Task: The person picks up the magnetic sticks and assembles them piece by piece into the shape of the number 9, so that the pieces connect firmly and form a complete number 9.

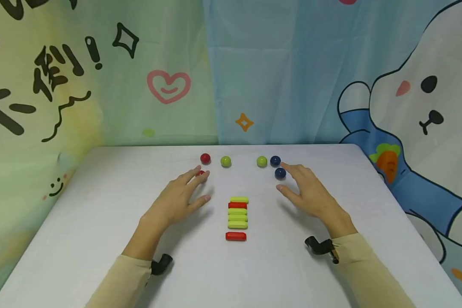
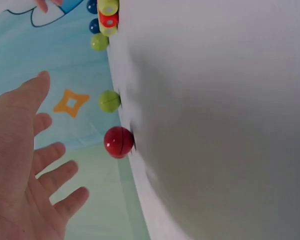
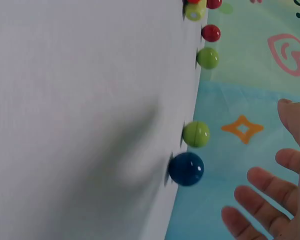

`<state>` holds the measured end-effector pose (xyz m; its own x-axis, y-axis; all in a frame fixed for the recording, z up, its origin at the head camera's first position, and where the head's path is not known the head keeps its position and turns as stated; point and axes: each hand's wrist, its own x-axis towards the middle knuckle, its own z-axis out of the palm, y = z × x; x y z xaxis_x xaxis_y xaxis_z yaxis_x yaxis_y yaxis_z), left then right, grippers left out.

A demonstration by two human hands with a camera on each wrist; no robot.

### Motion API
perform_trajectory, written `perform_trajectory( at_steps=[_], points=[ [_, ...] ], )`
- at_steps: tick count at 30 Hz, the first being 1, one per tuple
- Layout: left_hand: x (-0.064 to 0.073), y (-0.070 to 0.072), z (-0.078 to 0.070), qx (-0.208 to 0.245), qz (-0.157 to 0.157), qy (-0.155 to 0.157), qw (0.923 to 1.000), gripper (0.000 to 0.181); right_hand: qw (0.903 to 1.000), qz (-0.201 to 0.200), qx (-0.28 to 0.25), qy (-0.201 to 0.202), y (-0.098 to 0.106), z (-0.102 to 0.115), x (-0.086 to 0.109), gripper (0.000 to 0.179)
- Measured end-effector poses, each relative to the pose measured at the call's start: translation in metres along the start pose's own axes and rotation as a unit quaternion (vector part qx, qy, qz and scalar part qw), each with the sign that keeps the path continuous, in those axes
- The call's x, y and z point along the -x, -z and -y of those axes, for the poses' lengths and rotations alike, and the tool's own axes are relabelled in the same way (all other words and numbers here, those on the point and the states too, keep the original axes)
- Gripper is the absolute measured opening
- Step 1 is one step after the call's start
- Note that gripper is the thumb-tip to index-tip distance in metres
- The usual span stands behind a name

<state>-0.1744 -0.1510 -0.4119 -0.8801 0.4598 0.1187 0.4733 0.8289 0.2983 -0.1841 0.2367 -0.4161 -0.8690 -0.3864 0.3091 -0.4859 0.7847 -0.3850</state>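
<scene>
My left hand point(image 1: 177, 200) hovers over the left half of the table, fingers spread and nothing held. Its fingertips overlap a red ball point(image 1: 200, 173) in the head view and partly hide it. Another red ball point(image 1: 205, 158) sits just behind, with a green ball point(image 1: 225, 161) to its right. Over the right half, my right hand point(image 1: 313, 193) is also spread and holds nothing. Its fingertips appear beside two dark blue balls, one nearer point(image 1: 280, 173) and one farther back point(image 1: 275, 161). A second green ball point(image 1: 262, 161) lies left of those.
Between the hands, several short green and red sticks point(image 1: 237, 218) lie in a column, with one red stick point(image 1: 236, 236) apart at the near end. They rest on a white-covered table point(image 1: 200, 273). A printed curtain point(image 1: 254, 77) hangs behind the far edge.
</scene>
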Motion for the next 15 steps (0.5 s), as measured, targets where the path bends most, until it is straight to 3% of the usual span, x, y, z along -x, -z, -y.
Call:
perform_trajectory(
  at_steps=[8,15],
  points=[
    [-0.003,-0.001,-0.009,0.019,0.007,0.0,0.9998,0.062,0.9972,-0.002,-0.06,0.044,-0.017,0.009,-0.008,0.056],
    [-0.013,-0.013,-0.015,0.07,0.024,0.001,0.9973,0.059,0.9946,0.021,-0.098,0.026,-0.022,0.012,-0.009,0.05]
  ],
)
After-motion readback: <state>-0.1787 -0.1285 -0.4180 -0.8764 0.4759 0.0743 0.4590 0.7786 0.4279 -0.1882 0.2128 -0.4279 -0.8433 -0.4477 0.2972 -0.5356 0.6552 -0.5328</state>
